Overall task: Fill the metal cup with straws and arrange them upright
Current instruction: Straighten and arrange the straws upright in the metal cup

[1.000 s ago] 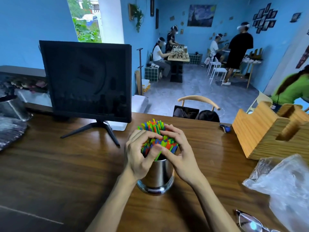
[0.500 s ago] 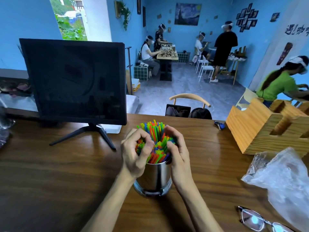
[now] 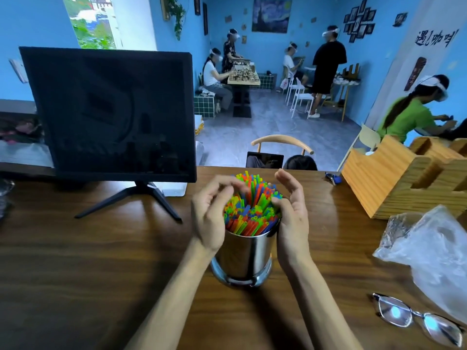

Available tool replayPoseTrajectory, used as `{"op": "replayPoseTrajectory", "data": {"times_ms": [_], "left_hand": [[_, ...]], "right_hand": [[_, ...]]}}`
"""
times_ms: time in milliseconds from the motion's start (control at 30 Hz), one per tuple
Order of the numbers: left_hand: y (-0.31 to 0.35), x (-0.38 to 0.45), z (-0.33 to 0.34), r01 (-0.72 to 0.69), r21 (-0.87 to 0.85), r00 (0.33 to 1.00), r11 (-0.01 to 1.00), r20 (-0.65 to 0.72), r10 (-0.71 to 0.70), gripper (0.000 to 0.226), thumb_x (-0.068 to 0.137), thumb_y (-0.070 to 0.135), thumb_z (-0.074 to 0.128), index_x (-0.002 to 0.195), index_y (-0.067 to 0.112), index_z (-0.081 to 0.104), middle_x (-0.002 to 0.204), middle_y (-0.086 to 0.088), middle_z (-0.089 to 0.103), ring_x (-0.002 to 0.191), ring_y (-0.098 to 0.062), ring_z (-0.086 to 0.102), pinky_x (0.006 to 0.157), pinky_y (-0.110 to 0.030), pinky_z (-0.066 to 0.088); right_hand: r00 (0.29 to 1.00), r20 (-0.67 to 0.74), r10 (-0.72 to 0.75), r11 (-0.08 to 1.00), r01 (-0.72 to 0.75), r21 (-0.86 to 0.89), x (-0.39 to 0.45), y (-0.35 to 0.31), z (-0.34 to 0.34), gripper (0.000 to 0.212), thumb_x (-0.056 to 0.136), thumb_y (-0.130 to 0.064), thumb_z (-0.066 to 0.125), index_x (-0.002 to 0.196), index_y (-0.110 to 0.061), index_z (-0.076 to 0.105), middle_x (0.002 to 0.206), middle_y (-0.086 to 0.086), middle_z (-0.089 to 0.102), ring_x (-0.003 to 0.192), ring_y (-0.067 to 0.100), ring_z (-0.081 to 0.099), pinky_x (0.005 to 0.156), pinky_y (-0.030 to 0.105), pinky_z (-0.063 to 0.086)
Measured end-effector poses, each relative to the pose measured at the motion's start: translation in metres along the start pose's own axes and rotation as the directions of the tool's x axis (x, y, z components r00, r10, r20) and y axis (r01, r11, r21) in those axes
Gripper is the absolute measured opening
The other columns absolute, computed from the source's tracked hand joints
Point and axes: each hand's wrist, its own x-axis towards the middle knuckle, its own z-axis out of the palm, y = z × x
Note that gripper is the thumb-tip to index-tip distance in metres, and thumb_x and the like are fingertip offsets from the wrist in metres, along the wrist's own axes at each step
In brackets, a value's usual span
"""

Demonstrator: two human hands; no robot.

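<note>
Hands cupping straws in the cup, frame centre

Straws (image 3: pixel 250 205) stand near upright between left hand (image 3: pixel 209 218) and right hand (image 3: pixel 290 218), both loosely curled, gripping nothing; cup (image 3: pixel 243 256) below.

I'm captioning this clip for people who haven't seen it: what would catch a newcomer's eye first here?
The bright bundle of straws, orange, green, blue and yellow, standing in a shiny metal cup at the middle of the wooden table. The left hand and right hand cup them from either side. Next comes the big dark monitor at the left, and the wooden holder at the right.
</note>
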Motion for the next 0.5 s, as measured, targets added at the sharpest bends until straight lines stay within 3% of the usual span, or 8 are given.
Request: {"op": "replayPoseTrajectory", "data": {"times_ms": [67, 167, 233, 300, 400, 500], "left_hand": [[0.004, 0.013, -0.001, 0.106, -0.184, 0.98, 0.977, -0.149, -0.134, 0.016, 0.089, 0.008, 0.057, 0.092, 0.014, 0.072, 0.095, -0.007, 0.074, 0.098, -0.02, 0.067, 0.089, -0.026, 0.05], [-0.003, 0.032, -0.007, 0.231, -0.059, 0.934, 0.971, -0.267, -0.238, 0.011, 0.094, 0.013, 0.066, 0.098, 0.019, 0.074, 0.098, 0.006, 0.075, 0.098, -0.009, 0.067, 0.086, -0.02, 0.048], [-0.013, 0.04, -0.014, 0.412, 0.047, 0.898, 0.91, -0.189, -0.397, 0.013, 0.094, 0.026, 0.071, 0.102, 0.021, 0.078, 0.101, 0.004, 0.077, 0.103, -0.014, 0.07, 0.089, -0.026, 0.054], [-0.02, 0.043, -0.018, 0.54, 0.104, 0.841, 0.835, -0.095, -0.532, 0.013, 0.089, 0.03, 0.075, 0.097, 0.022, 0.082, 0.096, 0.003, 0.079, 0.1, -0.02, 0.073, 0.094, -0.04, 0.058], [-0.021, 0.046, -0.02, 0.56, 0.129, 0.828, 0.818, -0.097, -0.552, 0.007, 0.084, 0.029, 0.08, 0.088, 0.024, 0.083, 0.092, 0.0, 0.079, 0.097, -0.024, 0.074, 0.093, -0.045, 0.059], [-0.018, 0.048, -0.022, 0.605, 0.07, 0.796, 0.793, -0.098, -0.598, 0.008, 0.078, 0.029, 0.086, 0.079, 0.023, 0.081, 0.088, -0.004, 0.079, 0.095, -0.027, 0.074, 0.087, -0.039, 0.059]], "right_hand": [[0.999, -0.041, 0.025, 1.0, -0.025, 0.004, 0.001, 0.001, 0.0, 0.05, 0.077, -0.012, 0.051, 0.123, -0.028, 0.062, 0.134, -0.007, 0.063, 0.121, -0.001, 0.059, 0.092, 0.019, 0.049], [0.994, -0.076, 0.075, 0.997, -0.073, 0.03, 0.001, 0.003, 0.0, 0.044, 0.079, -0.015, 0.054, 0.117, -0.032, 0.067, 0.129, -0.008, 0.067, 0.126, 0.01, 0.059, 0.102, 0.031, 0.048], [0.994, -0.069, 0.09, 0.996, -0.088, 0.031, 0.002, 0.0, 0.001, 0.036, 0.085, -0.013, 0.056, 0.114, -0.03, 0.069, 0.12, -0.01, 0.07, 0.121, 0.011, 0.062, 0.098, 0.031, 0.05], [0.995, -0.047, 0.086, 0.996, -0.085, 0.016, 0.002, -0.003, 0.001, 0.035, 0.094, 0.0, 0.051, 0.113, -0.023, 0.067, 0.109, -0.013, 0.074, 0.105, 0.003, 0.067, 0.085, 0.021, 0.053], [0.994, -0.038, 0.101, 0.995, -0.101, 0.005, 0.001, -0.005, 0.0, 0.04, 0.096, 0.01, 0.044, 0.111, -0.019, 0.067, 0.113, -0.005, 0.072, 0.096, 0.001, 0.067, 0.077, 0.019, 0.053], [0.993, -0.022, 0.114, 0.993, -0.114, 0.01, 0.0, -0.005, -0.002, 0.035, 0.098, 0.008, 0.045, 0.11, -0.016, 0.068, 0.111, -0.002, 0.072, 0.096, 0.005, 0.067, 0.077, 0.021, 0.054]]}}
